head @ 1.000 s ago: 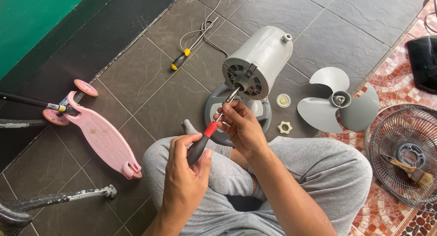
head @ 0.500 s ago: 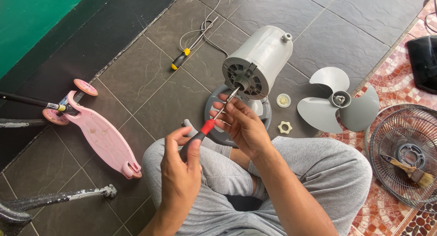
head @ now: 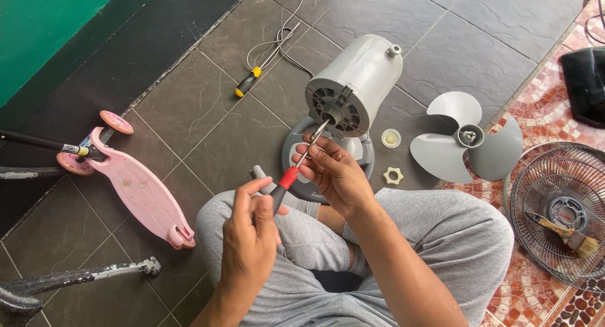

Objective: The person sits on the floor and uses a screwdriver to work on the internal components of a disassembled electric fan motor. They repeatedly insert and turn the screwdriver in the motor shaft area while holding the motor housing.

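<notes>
At frame centre, the left hand (head: pixel 249 242) gripped a red-and-black screwdriver (head: pixel 287 179), closed around its handle; the right hand (head: pixel 334 172) pinched its shaft, tip at the grey fan motor housing (head: pixel 356 84). At right, a wire fan guard (head: pixel 561 207) held a paintbrush (head: pixel 564 234).

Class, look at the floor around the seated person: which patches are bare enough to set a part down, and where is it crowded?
Bare grey tiles lie between the pink scooter and the fan base, and beyond the motor housing towards the top right. It is crowded right of the base: two small caps, the fan blade and the wire guard with its brush.
</notes>
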